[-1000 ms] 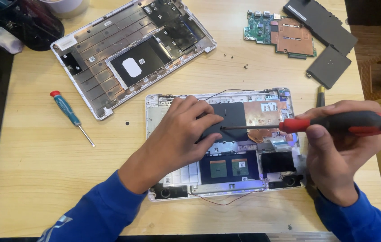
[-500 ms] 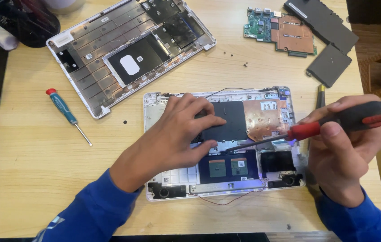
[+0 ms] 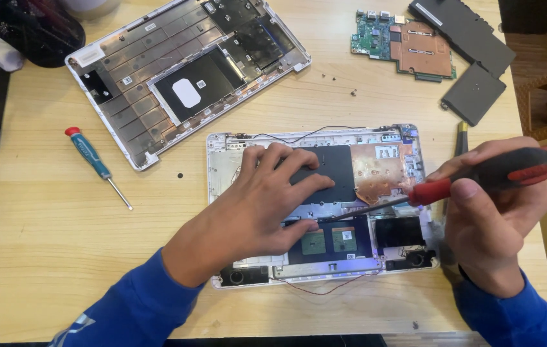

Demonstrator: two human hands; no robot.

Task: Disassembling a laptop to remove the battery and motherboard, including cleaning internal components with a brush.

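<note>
Well into teardown: cover point(image 3: 183, 83), board point(image 3: 408, 45) and battery point(image 3: 473, 58) already out on counter point(image 3: 42, 244). Left hand point(image 3: 267, 199) flat on chassis point(image 3: 222, 160), holding nothing; right hand point(image 3: 498, 212) closed round screwdriver point(image 3: 479, 178), tip inside chassis.

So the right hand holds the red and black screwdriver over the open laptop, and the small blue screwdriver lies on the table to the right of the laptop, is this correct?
Not quite. The head view shows the blue screwdriver lying on the table to the left of the laptop, not the right. The rest holds: the right hand holds the red and black screwdriver over it.
</note>
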